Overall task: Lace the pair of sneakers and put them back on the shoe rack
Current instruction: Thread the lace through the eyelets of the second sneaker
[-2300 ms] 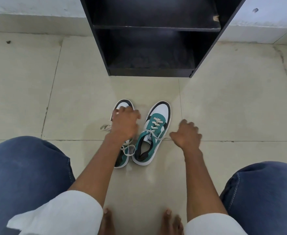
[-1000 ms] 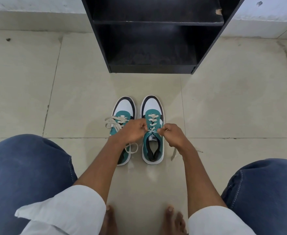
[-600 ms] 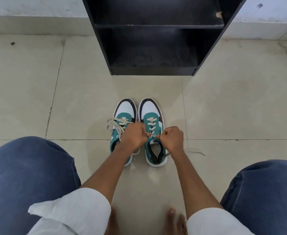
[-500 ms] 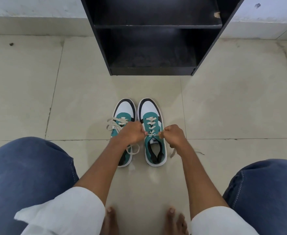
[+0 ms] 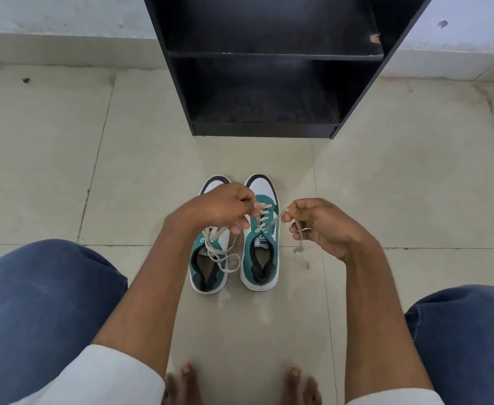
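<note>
Two teal, white and black sneakers stand side by side on the floor, toes toward the rack. The right sneaker [image 5: 262,252] is laced up its front. Its two cream lace ends are pulled up and apart: my left hand [image 5: 219,209] pinches one end above the toe of the left sneaker [image 5: 208,267], and my right hand [image 5: 318,226] pinches the other lace end [image 5: 299,238], whose tail hangs below my fingers. The left sneaker's lace lies loose in loops across its opening. The black shoe rack [image 5: 269,83] stands beyond the shoes, its shelves bare.
Beige tiled floor [image 5: 64,171] spreads all around, with a white wall behind the rack. My knees in blue jeans frame the lower left and right of the view, and my bare toes [image 5: 240,381] are at the bottom edge.
My hands, which were close together over the right sneaker's tongue, have lifted and spread apart, drawing its two lace ends taut. The view has come closer to the shoes.
</note>
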